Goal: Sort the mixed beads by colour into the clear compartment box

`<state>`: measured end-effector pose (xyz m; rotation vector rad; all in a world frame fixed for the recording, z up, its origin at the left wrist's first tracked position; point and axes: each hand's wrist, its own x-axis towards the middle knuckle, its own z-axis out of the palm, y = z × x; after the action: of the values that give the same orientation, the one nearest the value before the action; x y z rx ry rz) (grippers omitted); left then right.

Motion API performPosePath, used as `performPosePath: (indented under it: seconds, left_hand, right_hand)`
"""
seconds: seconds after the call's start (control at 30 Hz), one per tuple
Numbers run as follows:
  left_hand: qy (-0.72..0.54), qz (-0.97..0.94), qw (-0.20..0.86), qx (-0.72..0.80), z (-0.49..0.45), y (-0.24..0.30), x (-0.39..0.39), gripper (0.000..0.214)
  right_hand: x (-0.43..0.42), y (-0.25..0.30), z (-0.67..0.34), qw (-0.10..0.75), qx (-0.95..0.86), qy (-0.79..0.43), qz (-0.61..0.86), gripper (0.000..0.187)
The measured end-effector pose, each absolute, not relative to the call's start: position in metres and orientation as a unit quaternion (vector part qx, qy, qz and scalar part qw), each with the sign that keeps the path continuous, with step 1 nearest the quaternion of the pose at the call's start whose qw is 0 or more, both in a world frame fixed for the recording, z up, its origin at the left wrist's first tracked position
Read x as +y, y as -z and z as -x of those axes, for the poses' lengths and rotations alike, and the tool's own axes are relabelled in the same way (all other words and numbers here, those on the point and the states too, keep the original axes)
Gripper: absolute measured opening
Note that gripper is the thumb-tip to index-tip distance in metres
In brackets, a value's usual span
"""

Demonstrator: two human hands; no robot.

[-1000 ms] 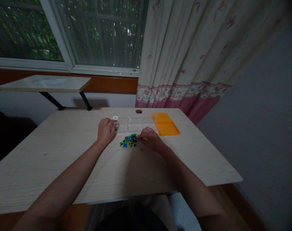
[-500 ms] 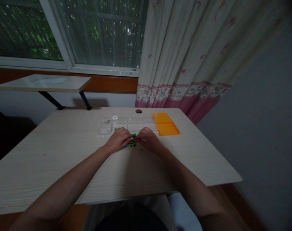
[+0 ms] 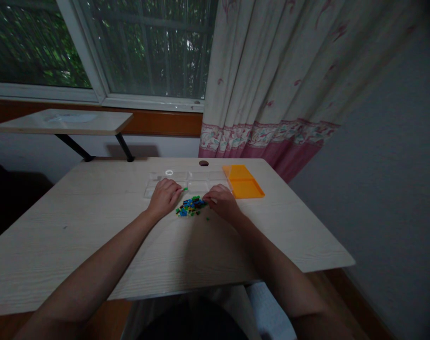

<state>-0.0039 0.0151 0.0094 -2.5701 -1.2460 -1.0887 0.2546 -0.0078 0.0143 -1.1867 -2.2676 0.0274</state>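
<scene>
Pinching a green piece (image 3: 184, 189), left hand (image 3: 164, 197) fingers lifted off pile (image 3: 189, 207), right hand (image 3: 222, 202) fingers' grip unclear.

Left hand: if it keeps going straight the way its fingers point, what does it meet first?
Most likely the clear compartment tray just beyond the left hand, whose fingertips pinch a small green piece near the tray's front edge. Depth is hard to judge here.
</scene>
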Motion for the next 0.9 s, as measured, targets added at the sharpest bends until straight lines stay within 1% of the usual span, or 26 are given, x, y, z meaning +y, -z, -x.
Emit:
performPosePath:
  seconds: [0.23, 0.47, 0.7, 0.9]
  left_hand:
    - [0.395, 0.773, 0.080, -0.489, 0.027, -0.005, 0.033, 0.031]
    - [0.409, 0.757, 0.081, -0.504, 0.030, -0.004, 0.035, 0.031]
    - [0.393, 0.765, 0.082, -0.504, 0.029, 0.001, 0.038, 0.031]
    - [0.399, 0.749, 0.095, -0.520, 0.033, 0.005, 0.042, 0.030]
  right_hand:
    - [-0.007, -0.014, -0.260, 0.191, -0.878, -0.017, 0.439, 0.008]
    - [-0.010, -0.019, -0.256, 0.118, -0.887, -0.015, 0.445, 0.012]
    - [-0.007, -0.012, -0.259, 0.145, -0.893, -0.020, 0.426, 0.011]
    - [-0.004, -0.008, -0.260, 0.248, -0.875, -0.029, 0.414, 0.009]
